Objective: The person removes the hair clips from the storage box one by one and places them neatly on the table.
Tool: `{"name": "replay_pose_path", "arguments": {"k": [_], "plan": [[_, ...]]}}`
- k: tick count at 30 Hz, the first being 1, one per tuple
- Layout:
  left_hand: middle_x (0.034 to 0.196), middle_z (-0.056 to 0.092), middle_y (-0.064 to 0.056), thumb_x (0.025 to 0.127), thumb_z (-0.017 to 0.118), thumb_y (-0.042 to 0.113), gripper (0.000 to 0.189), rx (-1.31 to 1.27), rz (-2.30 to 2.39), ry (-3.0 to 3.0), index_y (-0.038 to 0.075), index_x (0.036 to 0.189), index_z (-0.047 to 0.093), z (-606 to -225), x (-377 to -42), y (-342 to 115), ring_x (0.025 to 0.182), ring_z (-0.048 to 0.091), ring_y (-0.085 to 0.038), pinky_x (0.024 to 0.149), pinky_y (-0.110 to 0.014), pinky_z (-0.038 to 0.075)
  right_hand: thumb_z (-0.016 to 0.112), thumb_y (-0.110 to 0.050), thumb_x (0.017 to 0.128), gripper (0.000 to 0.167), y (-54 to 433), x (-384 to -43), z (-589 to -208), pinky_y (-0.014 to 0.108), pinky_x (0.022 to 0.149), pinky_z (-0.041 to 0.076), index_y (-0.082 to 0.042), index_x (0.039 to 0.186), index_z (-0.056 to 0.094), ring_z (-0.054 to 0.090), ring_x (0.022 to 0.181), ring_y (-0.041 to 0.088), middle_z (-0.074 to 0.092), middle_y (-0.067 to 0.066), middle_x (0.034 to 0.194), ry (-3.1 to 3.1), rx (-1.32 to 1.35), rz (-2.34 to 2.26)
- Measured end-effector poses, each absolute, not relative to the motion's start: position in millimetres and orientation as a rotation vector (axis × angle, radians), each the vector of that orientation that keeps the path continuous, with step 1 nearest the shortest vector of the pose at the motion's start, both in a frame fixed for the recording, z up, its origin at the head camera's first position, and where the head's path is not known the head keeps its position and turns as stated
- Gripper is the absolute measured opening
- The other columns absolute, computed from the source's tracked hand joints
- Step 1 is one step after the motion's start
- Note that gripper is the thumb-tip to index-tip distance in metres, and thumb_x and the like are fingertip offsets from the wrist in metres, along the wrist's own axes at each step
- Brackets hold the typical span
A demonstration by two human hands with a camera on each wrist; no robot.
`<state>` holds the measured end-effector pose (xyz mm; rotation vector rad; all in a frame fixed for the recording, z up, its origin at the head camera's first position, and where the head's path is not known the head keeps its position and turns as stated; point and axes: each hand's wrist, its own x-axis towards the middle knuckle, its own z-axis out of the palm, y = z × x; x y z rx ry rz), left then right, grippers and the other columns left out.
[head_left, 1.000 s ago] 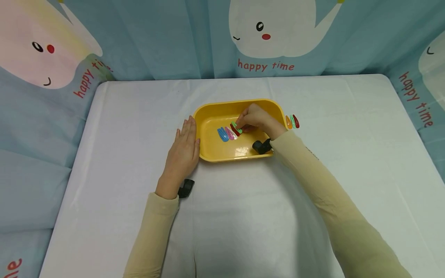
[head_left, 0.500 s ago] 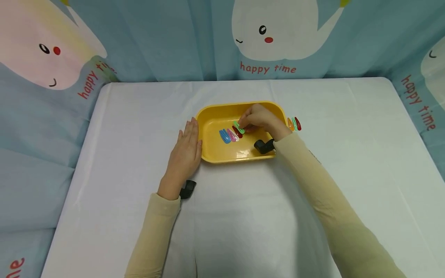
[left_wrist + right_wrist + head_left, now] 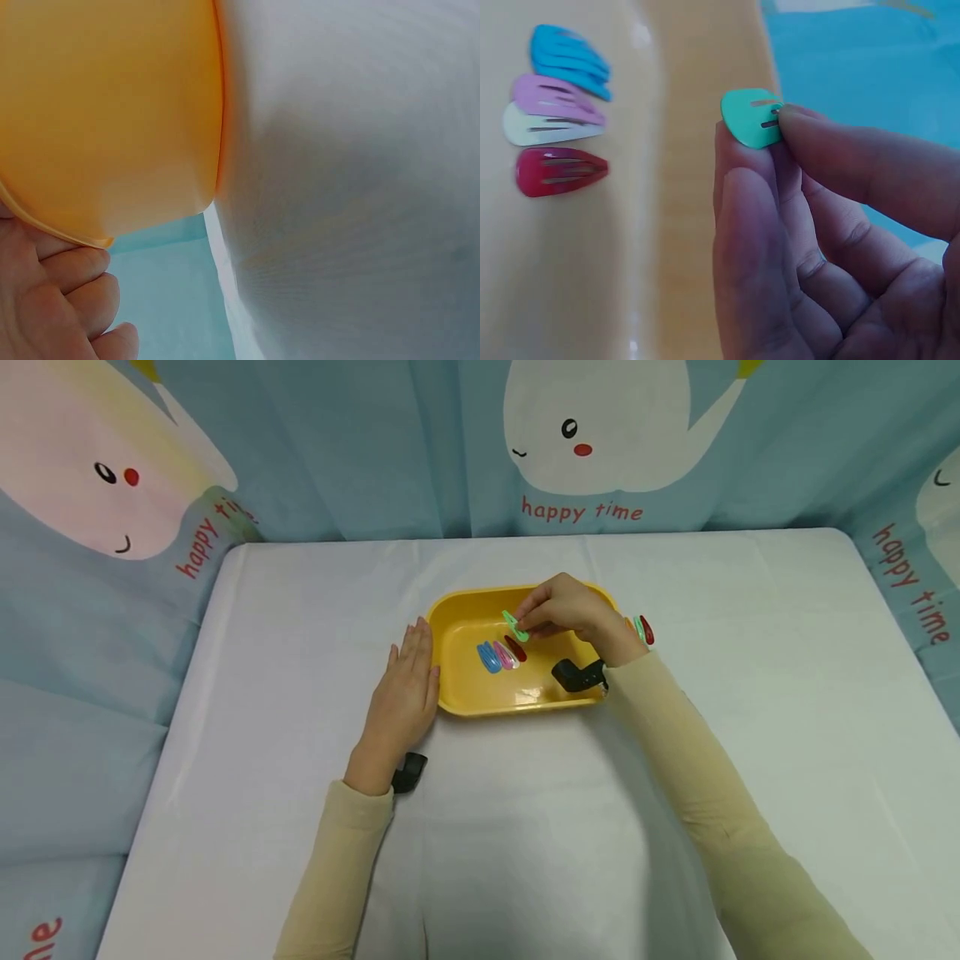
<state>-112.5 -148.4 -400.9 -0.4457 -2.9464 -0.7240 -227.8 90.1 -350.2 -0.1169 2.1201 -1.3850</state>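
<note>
Over the yellow tray, just to the far side of the right end of a row of hair clips, the right hand has a green clip in a narrow grip, pinched between thumb and finger. Its broad rounded end juts clear; the fingertip hides the narrow end. That is a good hold: keep the pressure light, since so thin a piece would probably twist or slip if squeezed hard.

Below, the red clip lies at the row's right end, beside the white clip, with the pink clip and the blue clips farther left. Carry the fingertips above these, as a low knuckle could scatter them.

The left hand rests almost straight-fingered against the tray's left wall; a steady touch there should stop it sliding on the worktop. Mind the outer clips, just right of the tray, near the right wrist.
</note>
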Motion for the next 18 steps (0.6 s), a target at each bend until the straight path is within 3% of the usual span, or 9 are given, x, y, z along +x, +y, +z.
{"name": "replay_pose_path", "arguments": {"k": [5, 18], "plan": [[0.154, 0.015, -0.016, 0.102, 0.035, 0.017, 0.055, -0.451, -0.715, -2.942, -0.006, 0.147, 0.016, -401, -113, -148, 0.143, 0.013, -0.026, 0.114, -0.045, 0.011, 0.065, 0.001, 0.086, 0.015, 100, -223, -343, 0.038, 0.074, 0.056, 0.012, 0.095, 0.067, 0.067, 0.067, 0.02, 0.067, 0.007, 0.076, 2.1, -0.133, -1.47], [0.154, 0.014, -0.016, 0.101, 0.036, 0.016, 0.056, -0.437, -0.732, -2.955, -0.005, 0.148, 0.012, -400, -111, -147, 0.143, 0.011, -0.024, 0.115, -0.044, 0.009, 0.065, 0.001, 0.086, 0.012, 137, -208, -342, 0.03, 0.068, 0.056, 0.011, 0.093, 0.066, 0.066, 0.07, 0.021, 0.067, 0.007, 0.077, 2.088, -0.074, -1.651]]}}
